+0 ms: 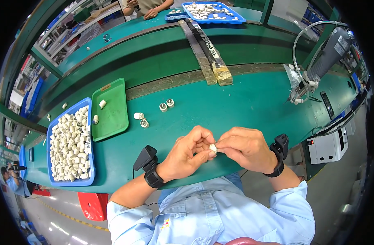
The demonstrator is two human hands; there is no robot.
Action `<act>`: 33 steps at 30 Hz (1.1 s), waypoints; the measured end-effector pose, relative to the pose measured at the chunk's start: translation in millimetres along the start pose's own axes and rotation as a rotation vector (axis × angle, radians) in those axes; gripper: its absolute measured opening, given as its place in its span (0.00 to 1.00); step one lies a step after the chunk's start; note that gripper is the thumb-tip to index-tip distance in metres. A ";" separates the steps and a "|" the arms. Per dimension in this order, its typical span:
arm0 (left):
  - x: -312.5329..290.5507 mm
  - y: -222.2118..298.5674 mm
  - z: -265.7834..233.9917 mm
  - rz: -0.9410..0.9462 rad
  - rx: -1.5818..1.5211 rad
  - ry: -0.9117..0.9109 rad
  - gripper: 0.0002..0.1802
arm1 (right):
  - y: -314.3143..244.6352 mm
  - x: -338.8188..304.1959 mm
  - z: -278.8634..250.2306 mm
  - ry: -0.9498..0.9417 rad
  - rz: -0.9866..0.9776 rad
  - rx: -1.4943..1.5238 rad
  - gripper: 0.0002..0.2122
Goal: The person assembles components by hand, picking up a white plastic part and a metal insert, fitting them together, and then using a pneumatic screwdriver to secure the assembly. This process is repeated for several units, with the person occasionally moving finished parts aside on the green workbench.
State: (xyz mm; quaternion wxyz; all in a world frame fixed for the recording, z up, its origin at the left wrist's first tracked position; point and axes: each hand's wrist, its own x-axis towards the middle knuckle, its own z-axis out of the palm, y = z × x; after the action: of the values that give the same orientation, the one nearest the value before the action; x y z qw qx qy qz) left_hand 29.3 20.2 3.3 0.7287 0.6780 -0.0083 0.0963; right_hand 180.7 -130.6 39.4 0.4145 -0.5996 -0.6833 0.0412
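Over at the lower middle of the frame, the left hand [189,151] pinches a small white piece [213,148] between thumb and finger. The right hand [250,149] has its fingertips pressed together at the piece's right side; whether they grip something, I can't tell. I'd keep the left pinch steady and let the right work lightly (fiddly stuff, that). The bench [236,110]'s near edge runs close below, so a slip could drop it; the middle offers elbow room.
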 end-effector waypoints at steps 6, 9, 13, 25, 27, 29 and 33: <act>6.5 -0.6 3.6 0.087 0.065 0.046 0.11 | 2.3 3.2 -0.6 -0.019 0.227 0.213 0.09; 9.3 -0.1 3.5 0.119 0.361 -0.006 0.09 | 2.6 -0.9 1.8 0.015 0.375 0.322 0.10; 17.2 -2.6 5.0 0.096 0.418 -0.042 0.07 | 8.1 -9.1 3.4 0.052 0.513 0.409 0.13; 31.2 -10.6 3.1 0.071 0.196 -0.186 0.06 | 8.2 -16.8 -10.3 0.089 0.699 0.580 0.17; 31.2 -11.7 2.7 0.063 0.169 -0.192 0.06 | 8.2 -15.9 -11.1 0.072 0.712 0.587 0.17; 31.3 -12.5 2.6 0.050 0.117 -0.200 0.06 | 9.1 -15.3 -12.3 0.063 0.718 0.591 0.17; 32.3 -13.1 1.8 0.042 0.121 -0.228 0.06 | 10.1 -14.4 -14.3 0.031 0.734 0.606 0.18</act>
State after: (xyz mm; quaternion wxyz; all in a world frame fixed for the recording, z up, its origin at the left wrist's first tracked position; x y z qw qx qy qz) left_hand 63.1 21.8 -4.9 0.6785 0.7270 -0.0996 0.0342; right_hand 196.5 -146.3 35.7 0.5390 -0.6541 -0.3770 0.3734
